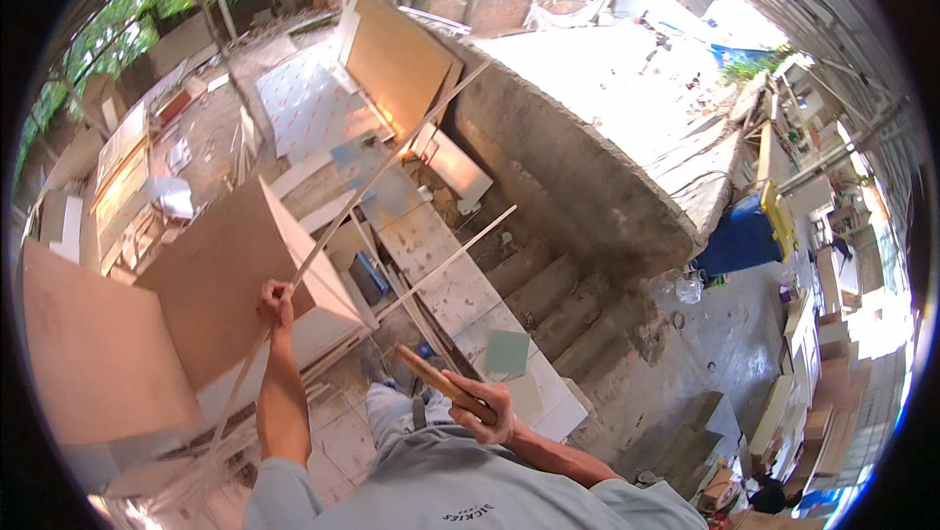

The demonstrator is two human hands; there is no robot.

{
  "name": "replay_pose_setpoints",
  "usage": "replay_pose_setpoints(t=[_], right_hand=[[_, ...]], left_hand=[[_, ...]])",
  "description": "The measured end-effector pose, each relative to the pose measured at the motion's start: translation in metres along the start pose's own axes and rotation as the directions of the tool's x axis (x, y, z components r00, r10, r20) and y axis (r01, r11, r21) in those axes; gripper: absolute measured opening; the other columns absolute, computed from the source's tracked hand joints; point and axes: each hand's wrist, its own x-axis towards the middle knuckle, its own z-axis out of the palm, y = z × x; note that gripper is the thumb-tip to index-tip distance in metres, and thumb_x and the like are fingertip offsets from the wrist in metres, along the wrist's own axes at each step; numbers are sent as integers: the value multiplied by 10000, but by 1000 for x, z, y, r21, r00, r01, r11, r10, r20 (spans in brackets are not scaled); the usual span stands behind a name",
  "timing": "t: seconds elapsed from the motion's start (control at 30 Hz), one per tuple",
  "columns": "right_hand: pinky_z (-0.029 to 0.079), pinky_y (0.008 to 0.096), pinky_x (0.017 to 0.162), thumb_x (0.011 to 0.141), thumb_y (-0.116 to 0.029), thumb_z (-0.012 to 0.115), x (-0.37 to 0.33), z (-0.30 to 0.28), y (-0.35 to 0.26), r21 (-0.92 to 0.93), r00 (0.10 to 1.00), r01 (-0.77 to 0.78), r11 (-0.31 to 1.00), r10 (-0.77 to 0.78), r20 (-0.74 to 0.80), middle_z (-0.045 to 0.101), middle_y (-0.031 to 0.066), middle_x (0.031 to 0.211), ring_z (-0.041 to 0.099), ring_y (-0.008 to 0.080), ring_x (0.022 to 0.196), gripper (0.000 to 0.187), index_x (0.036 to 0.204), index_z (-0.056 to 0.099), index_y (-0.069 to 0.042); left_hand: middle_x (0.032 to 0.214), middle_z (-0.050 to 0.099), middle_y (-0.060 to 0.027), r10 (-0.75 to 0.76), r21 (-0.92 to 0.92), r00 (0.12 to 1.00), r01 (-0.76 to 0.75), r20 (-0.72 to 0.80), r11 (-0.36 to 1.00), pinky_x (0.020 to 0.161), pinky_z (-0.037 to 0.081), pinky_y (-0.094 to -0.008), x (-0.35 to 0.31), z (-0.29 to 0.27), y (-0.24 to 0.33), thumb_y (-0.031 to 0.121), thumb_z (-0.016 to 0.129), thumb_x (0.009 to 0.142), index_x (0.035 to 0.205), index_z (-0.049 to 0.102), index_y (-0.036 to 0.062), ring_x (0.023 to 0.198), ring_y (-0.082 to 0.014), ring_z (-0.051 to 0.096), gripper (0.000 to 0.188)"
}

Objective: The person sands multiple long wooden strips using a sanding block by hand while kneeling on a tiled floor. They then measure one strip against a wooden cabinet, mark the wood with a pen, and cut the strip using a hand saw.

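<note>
My left hand (277, 303) is closed around a long, thin wooden strip (404, 146). The strip slants from beside my left forearm up towards the top middle, passing over a large brown panel box (211, 285). In front of my body, my right hand (487, 411) grips a short, flat brown wooden piece (431, 375), whose free end points up and left. Its other end is partly covered by my fingers. A second pale strip (455, 258) lies beyond my hands, apart from both.
Concrete steps (548, 300) go down to the right of the tiled ledge (446, 280), beside a thick low wall (578, 158). A blue bin (741, 234) stands at the right. Large boards (399, 60) lean at the back. A pale green square (506, 352) rests on the ledge.
</note>
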Motion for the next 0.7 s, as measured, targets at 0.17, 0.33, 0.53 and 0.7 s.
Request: replay_pose_setpoints(t=[0.17,0.33,0.53,0.7], right_hand=[[504,285,613,725,-39,641,-6,-5,9,-85,993,53,995,-62,-101,653,101,700,621,158,599,600,1304,587,110],[505,266,615,711,-74,665,-19,-5,21,-60,984,-36,998,25,-178,662,96,686,631,142,590,570,1245,632,123],[492,245,595,744,-152,664,-22,-11,20,-131,997,-13,991,3,-78,675,94,704,619,115,593,587,1257,619,129],[514,281,611,728,-87,673,-15,-13,28,-172,999,30,985,-34,-22,672,120,695,658,170,606,570,1248,619,139]], left_hand=[[741,682,-49,107,167,989,-89,-102,982,596,488,-345,7,34,31,265,798,744,705,698,117,658,-201,642,183],[835,680,-35,-22,116,999,27,-41,993,806,502,-375,-4,29,66,244,753,705,770,705,120,826,-226,658,147],[811,674,-33,-68,127,996,75,-58,989,825,489,-351,-19,10,64,212,742,734,817,704,107,816,-213,640,139],[746,694,-11,-199,50,977,203,-79,978,853,450,-361,-16,28,64,210,743,765,817,703,129,777,-213,655,104]])
